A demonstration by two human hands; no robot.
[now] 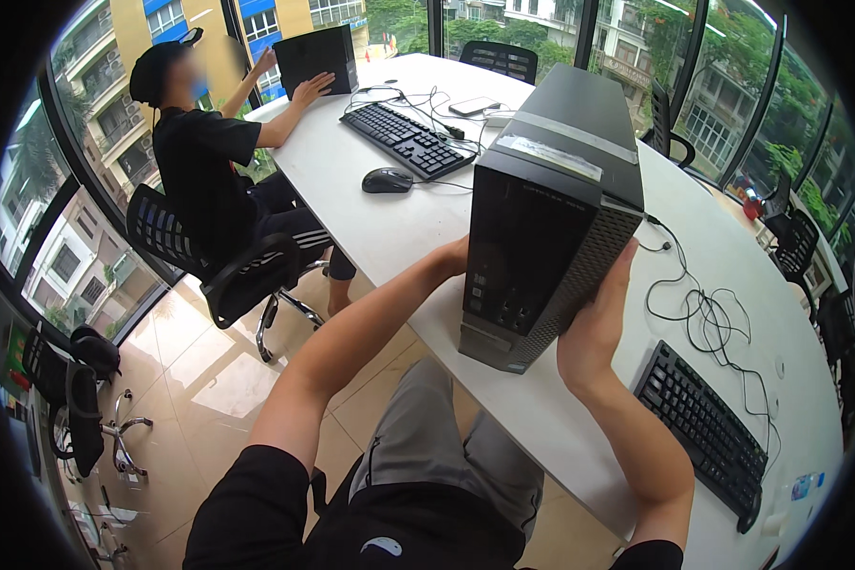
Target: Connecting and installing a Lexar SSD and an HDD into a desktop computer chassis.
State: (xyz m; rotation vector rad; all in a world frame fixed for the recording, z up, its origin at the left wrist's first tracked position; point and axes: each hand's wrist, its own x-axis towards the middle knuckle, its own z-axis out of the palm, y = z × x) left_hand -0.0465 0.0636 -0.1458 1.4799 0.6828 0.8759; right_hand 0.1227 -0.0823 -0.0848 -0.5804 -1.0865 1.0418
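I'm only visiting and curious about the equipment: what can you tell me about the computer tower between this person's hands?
The computer tower is a black, boxy case, apparently metal and plastic, standing roughly upright at the edge of the white table. Its front has small ports low down and a perforated panel. A pale strip crosses its top. The right hand touches its side; the left hand is mostly hidden behind it.
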